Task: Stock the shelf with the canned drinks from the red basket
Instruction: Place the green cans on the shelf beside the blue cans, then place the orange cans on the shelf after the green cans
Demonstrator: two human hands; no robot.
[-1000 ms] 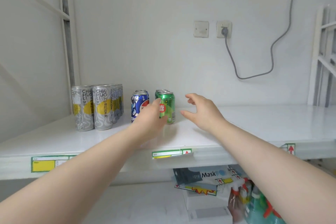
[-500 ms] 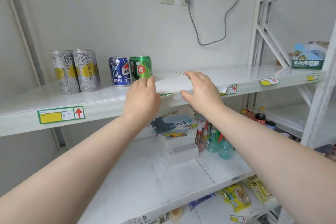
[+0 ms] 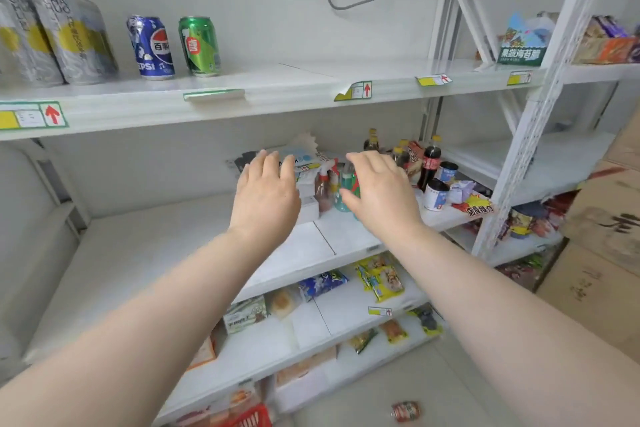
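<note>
Hands (image 3: 265, 198) dropped off top shelf (image 3: 277, 94), empty, white wall bkgd

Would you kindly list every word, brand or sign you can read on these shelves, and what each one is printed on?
"CHA HUO": silver and yellow cans, top shelf.
"EPSI", first letter hidden, plus "百事": blue can.
"喜": red patch on the green can.
Red up arrow: shelf-edge price label; its small print is unreadable.
Green box: white Chinese characters, too blurred to read.
Yellow burst tag: red characters, blurred.
</note>
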